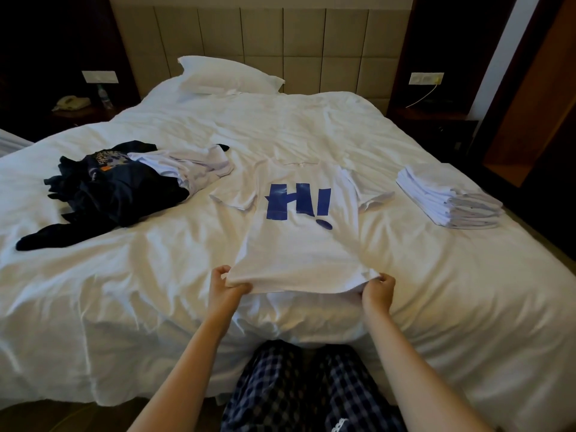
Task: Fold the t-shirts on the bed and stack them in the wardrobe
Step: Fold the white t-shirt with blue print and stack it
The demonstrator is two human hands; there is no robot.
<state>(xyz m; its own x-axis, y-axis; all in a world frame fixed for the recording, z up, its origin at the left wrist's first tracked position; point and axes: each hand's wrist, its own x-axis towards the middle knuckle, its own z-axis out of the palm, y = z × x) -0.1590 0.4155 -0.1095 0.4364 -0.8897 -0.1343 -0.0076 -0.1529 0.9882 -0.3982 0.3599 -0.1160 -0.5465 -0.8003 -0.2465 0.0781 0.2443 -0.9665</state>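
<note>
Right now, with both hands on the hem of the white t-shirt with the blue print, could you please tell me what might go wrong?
1. The left hand and right hand grip only the hem of the white t-shirt with the blue print, lifted off the white bed; a pull could bunch its rumpled sleeves.
2. The stack of folded white shirts lies near the bed's right edge; a swung shirt could knock it off.

Left hand [227, 283] and right hand [378, 290] forward, level, apart (fingers curled), each in a pinch grip.
</note>
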